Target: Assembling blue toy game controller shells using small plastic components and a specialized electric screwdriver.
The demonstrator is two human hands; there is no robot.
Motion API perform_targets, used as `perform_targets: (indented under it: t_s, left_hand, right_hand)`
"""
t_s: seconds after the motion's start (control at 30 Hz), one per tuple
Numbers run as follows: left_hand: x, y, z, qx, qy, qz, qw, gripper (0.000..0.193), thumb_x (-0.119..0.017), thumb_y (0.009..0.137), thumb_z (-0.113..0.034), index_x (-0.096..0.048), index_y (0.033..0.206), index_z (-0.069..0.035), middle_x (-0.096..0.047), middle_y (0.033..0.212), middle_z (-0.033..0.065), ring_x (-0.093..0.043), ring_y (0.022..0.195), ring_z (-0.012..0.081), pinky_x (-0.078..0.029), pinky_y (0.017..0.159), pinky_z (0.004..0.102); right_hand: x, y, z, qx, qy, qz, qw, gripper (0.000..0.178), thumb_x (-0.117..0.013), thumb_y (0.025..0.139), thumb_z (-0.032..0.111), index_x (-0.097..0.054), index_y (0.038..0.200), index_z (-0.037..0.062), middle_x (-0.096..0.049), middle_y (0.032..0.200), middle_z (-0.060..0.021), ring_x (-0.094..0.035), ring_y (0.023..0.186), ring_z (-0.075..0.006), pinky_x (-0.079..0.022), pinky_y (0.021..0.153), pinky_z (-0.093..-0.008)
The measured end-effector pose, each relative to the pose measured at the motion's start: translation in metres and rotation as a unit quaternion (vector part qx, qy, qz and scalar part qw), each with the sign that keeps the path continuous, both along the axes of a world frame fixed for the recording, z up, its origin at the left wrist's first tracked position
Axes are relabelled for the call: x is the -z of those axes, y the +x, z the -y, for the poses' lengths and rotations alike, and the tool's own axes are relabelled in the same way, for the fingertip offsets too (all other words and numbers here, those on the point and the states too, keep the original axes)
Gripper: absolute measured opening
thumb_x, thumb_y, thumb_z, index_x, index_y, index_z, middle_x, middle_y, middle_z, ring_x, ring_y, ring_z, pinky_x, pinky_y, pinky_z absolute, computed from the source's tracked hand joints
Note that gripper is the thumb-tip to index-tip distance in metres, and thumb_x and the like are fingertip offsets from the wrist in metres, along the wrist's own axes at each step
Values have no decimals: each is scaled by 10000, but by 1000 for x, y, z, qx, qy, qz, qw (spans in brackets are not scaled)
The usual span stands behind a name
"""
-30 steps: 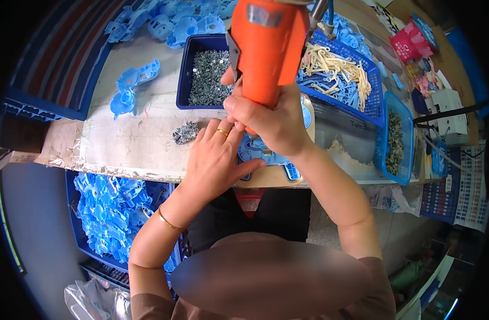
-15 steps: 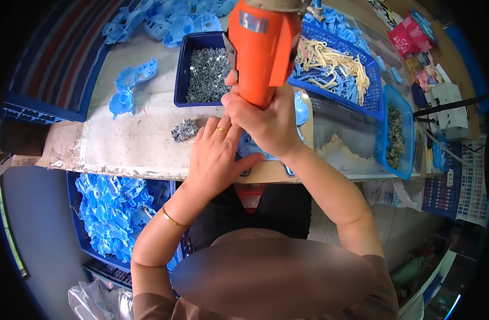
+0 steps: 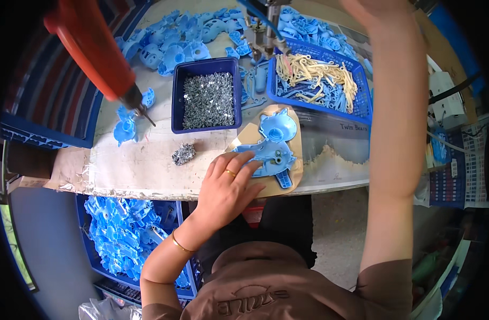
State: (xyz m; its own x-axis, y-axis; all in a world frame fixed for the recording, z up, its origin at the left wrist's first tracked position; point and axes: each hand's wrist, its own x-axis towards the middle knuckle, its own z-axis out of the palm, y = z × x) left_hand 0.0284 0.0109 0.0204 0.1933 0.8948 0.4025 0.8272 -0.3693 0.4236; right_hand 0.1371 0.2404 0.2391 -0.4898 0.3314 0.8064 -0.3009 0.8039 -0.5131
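My left hand [image 3: 227, 184] lies palm down at the table's front edge, fingers stretched and apart. Its fingertips rest over the near left part of a blue plastic shell [image 3: 273, 154], which has a round cup and sits on a tan board [image 3: 296, 173]. My right arm reaches far forward on the right. The right hand [image 3: 380, 10] is cut off by the top edge and smeared, so its fingers are hidden. A red power screwdriver [image 3: 92, 48] hangs tilted at the upper left, away from both hands, its bit pointing down toward the table.
A dark blue bin of small screws [image 3: 208, 101] stands behind a small heap of screws [image 3: 184, 153]. At its right is a blue basket [image 3: 362, 109] of cream and blue pieces. Blue shells [image 3: 175, 53] pile at the back; more fill a crate [image 3: 121, 234] below the table.
The right hand has let go of the screwdriver and moved far forward right; the screwdriver has swung to the upper left. The left hand has shifted slightly, and the blue shell is now uncovered.
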Motion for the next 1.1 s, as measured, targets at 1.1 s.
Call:
perform_targets:
  t_s: [1.1]
  left_hand:
    - [7, 24, -21, 61, 44, -65, 995, 207, -719, 796, -138, -644, 978, -75, -680, 1097, 71, -612, 1001, 310, -463, 909, 425]
  right_hand:
    - [65, 29, 68, 36, -195, -56, 979, 435, -700, 844, 91, -460, 1197, 5, -567, 801, -18, -584, 647, -98, -475, 563, -250]
